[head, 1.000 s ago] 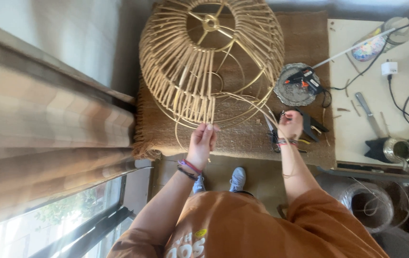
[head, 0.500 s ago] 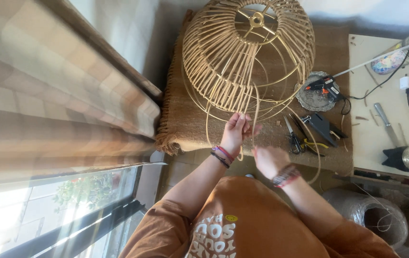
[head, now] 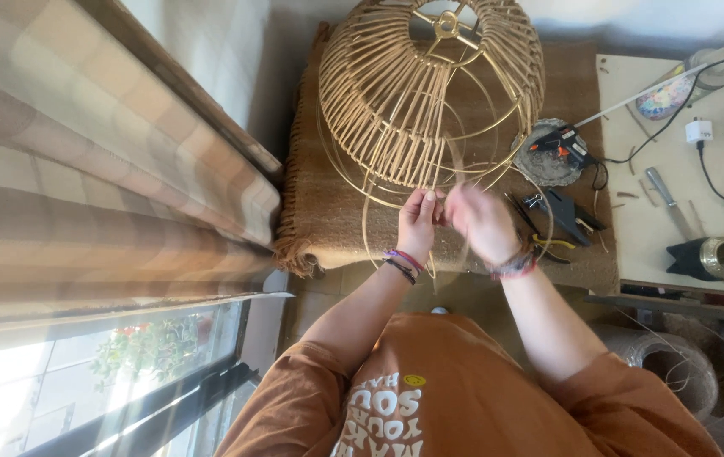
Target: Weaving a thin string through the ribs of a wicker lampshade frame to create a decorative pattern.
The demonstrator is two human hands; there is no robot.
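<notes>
The wicker lampshade frame [head: 429, 93] sits at the upper centre of the frame on a brown woven mat [head: 319, 211], its bare wire hoops hanging toward the lower edge of the weave; the left hand [head: 418, 222] is at the lowest hoops, fingers closed in a grip on a thin strand or wire there — which of the two I cannot tell; the right hand [head: 482, 222] is just beside it, blurred, so I cannot tell whether its grip is closed or apart. Left of the mat the curtain [head: 99, 169] crowds close; to the right lie a glue gun [head: 561, 144] and pliers [head: 561, 211], then the pale table [head: 675, 195] with cables and tools — the only open room is below the hands. Since half a second ago the right hand has risen from below the left to level with it, and the view has shifted slightly.
</notes>
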